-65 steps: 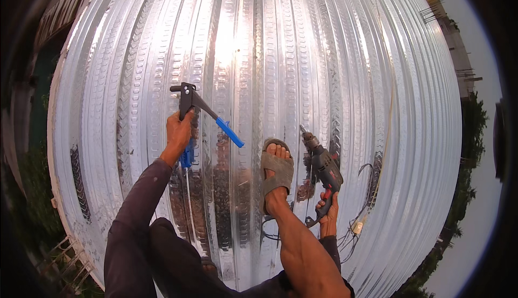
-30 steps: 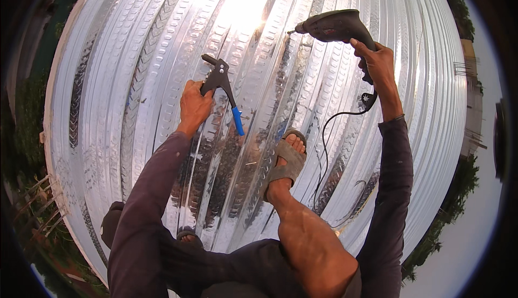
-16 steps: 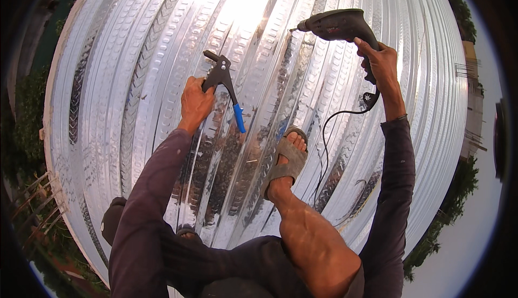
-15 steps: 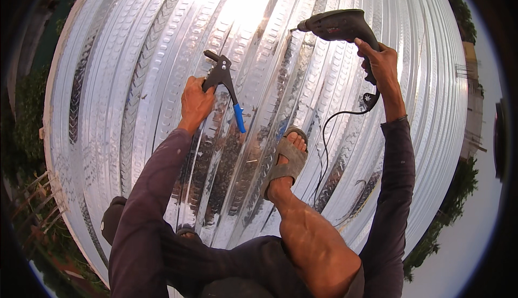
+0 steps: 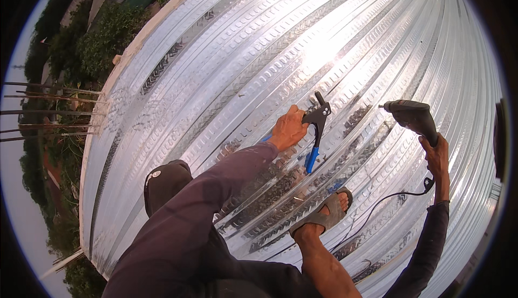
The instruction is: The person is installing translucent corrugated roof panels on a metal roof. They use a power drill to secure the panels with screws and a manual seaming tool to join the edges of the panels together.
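Observation:
My left hand (image 5: 290,128) is closed around one handle of a hand riveter (image 5: 318,119). The tool has a black body, and its other handle, tipped with a blue grip, hangs open over the metal sheeting. To the right, my right hand (image 5: 438,157) wraps the handle of a black corded power drill (image 5: 413,116). The drill points left, its bit end close above a rib of the shiny ribbed metal roofing (image 5: 253,82); whether it touches, I cannot tell. From the handle, a black cord (image 5: 386,196) curves down past my foot.
My sandalled foot (image 5: 326,211) stands on the ribbed sheets, which bow away on all sides. Beside my left arm sits a dark rounded thing (image 5: 164,184) with a small white disc. Past the roof edge (image 5: 121,66), several rods (image 5: 54,112) stick out near trees and ground below.
The whole view has turned and shifted, so the roof's left edge shows more. Both hands appear farther right and lower, still holding the riveter and the drill.

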A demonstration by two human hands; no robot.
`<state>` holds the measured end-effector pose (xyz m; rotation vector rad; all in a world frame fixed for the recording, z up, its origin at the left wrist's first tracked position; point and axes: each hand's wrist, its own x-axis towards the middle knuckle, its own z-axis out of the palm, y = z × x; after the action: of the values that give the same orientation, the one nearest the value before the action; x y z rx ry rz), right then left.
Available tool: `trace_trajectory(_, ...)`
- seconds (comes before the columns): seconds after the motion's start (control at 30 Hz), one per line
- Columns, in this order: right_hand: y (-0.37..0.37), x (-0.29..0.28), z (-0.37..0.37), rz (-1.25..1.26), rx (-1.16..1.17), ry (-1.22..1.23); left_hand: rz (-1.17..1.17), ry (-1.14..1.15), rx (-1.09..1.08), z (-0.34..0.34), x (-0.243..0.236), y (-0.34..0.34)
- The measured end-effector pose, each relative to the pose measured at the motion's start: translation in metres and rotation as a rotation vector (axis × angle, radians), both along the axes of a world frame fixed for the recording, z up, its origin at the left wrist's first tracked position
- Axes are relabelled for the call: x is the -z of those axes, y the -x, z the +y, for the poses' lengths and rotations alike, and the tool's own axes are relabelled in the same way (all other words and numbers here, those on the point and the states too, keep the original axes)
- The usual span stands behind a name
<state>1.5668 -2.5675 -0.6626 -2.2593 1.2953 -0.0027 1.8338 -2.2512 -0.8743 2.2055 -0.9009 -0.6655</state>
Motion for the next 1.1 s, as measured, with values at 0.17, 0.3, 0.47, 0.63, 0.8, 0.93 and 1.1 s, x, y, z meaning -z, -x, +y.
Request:
trace_trajectory(0.17, -0.004, -0.004, -0.048, 0.13, -0.275, 0.131, 0.059, 0.007, 0.011, 0.006, 0.0, 0.0)
trace_trajectory(0.3, -0.034, -0.004, 0.007, -0.045, 0.17, -0.195, 0.051, -0.012, 0.025, 0.019, 0.006, 0.0)
trace_trajectory(0.47, -0.041, -0.006, -0.002, -0.035, 0.015, -0.213, 0.031, 0.009, 0.0, 0.015, 0.011, 0.004)
trace_trajectory(0.63, -0.012, -0.026, -0.056, 0.011, 0.044, -0.495, -0.033, -0.032, 0.013, -0.007, -0.008, 0.006)
trace_trajectory(0.8, -0.024, -0.018, -0.058, 0.106, 0.103, -0.632, -0.101, -0.071, -0.016, 0.005, 0.01, 0.008)
trace_trajectory(0.93, -0.008, -0.014, -0.066, 0.035, 0.047, -0.526, -0.123, -0.211, 0.094, -0.035, -0.017, 0.001)
trace_trajectory(1.1, -0.004, -0.004, -0.064, 0.039, 0.018, -0.544, -0.177, -0.257, 0.245, -0.086, -0.034, -0.025)
